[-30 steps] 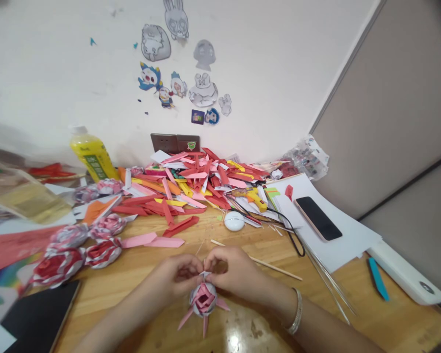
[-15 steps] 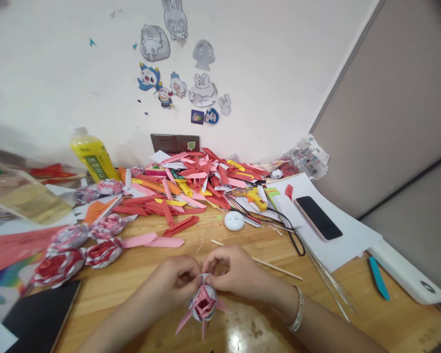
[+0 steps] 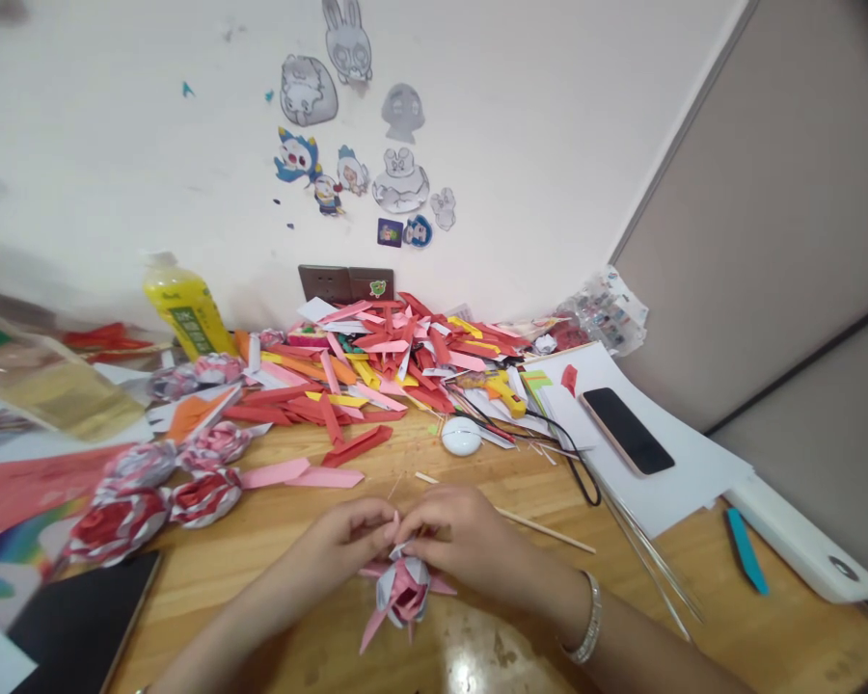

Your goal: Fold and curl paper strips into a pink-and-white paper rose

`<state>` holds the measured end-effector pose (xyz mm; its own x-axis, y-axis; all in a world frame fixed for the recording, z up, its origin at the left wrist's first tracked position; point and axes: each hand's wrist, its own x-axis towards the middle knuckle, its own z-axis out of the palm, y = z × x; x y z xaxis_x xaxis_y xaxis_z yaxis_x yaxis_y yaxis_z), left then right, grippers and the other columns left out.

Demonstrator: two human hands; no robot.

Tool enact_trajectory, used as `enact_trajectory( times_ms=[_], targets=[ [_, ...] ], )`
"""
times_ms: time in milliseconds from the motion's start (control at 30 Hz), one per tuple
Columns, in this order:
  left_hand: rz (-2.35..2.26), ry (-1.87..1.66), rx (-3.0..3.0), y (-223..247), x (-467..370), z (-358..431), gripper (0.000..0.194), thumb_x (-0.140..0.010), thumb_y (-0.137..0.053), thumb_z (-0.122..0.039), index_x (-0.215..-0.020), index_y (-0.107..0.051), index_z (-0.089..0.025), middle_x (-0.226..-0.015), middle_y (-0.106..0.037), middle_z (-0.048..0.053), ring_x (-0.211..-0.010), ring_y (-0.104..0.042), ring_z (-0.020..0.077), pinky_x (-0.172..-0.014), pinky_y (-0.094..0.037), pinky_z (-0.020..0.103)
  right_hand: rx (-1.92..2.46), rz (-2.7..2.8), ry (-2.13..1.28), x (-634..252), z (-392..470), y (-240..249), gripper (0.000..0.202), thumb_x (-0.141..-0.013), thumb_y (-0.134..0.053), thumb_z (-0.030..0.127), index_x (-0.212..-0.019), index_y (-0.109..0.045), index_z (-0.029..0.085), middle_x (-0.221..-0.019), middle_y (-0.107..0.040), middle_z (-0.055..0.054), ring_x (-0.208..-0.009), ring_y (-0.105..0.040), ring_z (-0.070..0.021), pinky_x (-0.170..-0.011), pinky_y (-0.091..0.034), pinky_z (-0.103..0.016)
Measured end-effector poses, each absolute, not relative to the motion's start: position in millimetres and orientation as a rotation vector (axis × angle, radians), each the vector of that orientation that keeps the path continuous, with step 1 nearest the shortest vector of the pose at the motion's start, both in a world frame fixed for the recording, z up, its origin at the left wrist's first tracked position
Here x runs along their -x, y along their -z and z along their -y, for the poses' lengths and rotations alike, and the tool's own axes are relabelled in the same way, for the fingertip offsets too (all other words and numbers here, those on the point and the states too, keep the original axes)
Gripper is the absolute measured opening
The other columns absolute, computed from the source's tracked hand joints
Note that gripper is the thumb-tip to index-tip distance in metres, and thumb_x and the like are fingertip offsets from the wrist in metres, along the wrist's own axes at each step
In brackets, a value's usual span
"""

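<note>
Two hands of yours meet at one pink-and-white folded-paper flower (image 3: 405, 590), low in the middle of your view above the wooden counter (image 3: 282, 520); whether it touches the wood can't be told. Your right hand (image 3: 457, 528) has its grip pinched on the white fold (image 3: 397, 552) at the flower's far side, and your left hand (image 3: 356, 532) seems pinched at the same spot, though its fingertips are partly hidden. Expect the flower to be very light, springy rather than stiff, and unlikely to slip. Its paper could crease or pull apart if squeezed, so hold it lightly by the layered folds and spare the slim pink points (image 3: 372, 631) sticking out. Loose pink paper strips (image 3: 325, 478) and a wooden stick (image 3: 550, 531) lie near your hands.
</note>
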<state>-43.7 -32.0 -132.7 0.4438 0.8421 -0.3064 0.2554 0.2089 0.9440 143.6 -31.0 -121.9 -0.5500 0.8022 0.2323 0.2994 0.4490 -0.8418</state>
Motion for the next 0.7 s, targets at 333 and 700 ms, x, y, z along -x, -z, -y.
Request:
enact_trajectory(
  times_ms=[333, 700],
  targets=[
    [-1.253, -0.690, -1.312, 130, 35, 32, 0.054, -0.057, -0.063, -0.071, -0.059, -0.051, -0.018, -0.056, -0.052, -0.005, -0.056, -0.053, 0.0126, -0.055, -0.046, 0.025, 0.512, 2.354, -0.625, -150, 29, 114, 0.021, -0.094, -0.046, 0.017, -0.091, -0.066, 0.017, -0.091, -0.071, -0.008, -0.087, -0.061, -0.0161, -0.084, -0.046, -0.031],
    [-1.304, -0.712, -1.290, 133, 33, 33, 0.056, -0.056, -0.062, -0.073, -0.060, -0.050, -0.018, -0.056, -0.051, -0.005, -0.056, -0.052, 0.0127, -0.053, -0.046, 0.025, 0.727, 2.430, -0.710, -148, 32, 103, 0.019, -0.094, -0.046, 0.018, -0.095, -0.065, 0.018, -0.091, -0.067, -0.004, -0.087, -0.057, -0.0163, -0.081, -0.042, -0.027]
  ],
)
